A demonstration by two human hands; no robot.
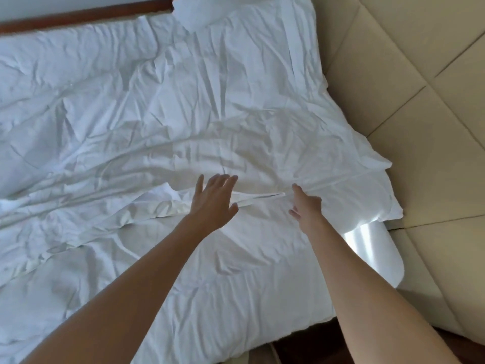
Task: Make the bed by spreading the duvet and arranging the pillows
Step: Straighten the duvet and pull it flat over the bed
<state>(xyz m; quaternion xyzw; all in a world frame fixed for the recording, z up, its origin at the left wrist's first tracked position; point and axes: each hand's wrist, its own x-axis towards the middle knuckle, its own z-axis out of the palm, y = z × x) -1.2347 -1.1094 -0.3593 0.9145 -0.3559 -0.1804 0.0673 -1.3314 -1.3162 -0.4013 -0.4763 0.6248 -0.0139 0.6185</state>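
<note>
While both arms reach out over the bed, the crumpled white cotton duvet (183, 114) covers nearly the whole mattress, from the dark wooden bed rail (84, 18) at 11 o'clock to the padded cream headboard panels (420, 101) at 3 o'clock. A plump white pillow (210, 11) sits at 12 o'clock, cut off by the frame edge.

Left hand (214, 202): fingers spread wide, palm down, holding nothing, just above or lightly on a raised fold of the duvet (252, 199); contact cannot be told for certain. Right hand (305, 204): loosely open, forefinger pointing toward the same fold, other fingers partly curled, nothing gripped. The fold runs between the two hands, at centre.

Duvet corner (383, 195) at 3 o'clock lies rumpled near the headboard, with a sunlit strip of bare white mattress sheet (372, 256) showing below it at 4 o'clock.

Judgement: step in hand is smoothing the ridge flat. To do it well, press both palms flat on either side of the fold and sweep outward toward 9 and 3 o'clock, rather than pinching. The fabric looks light and will re-bunch if pushed toward the middle. Deep creases remain at 9 o'clock; the pillow is not yet placed.
</note>
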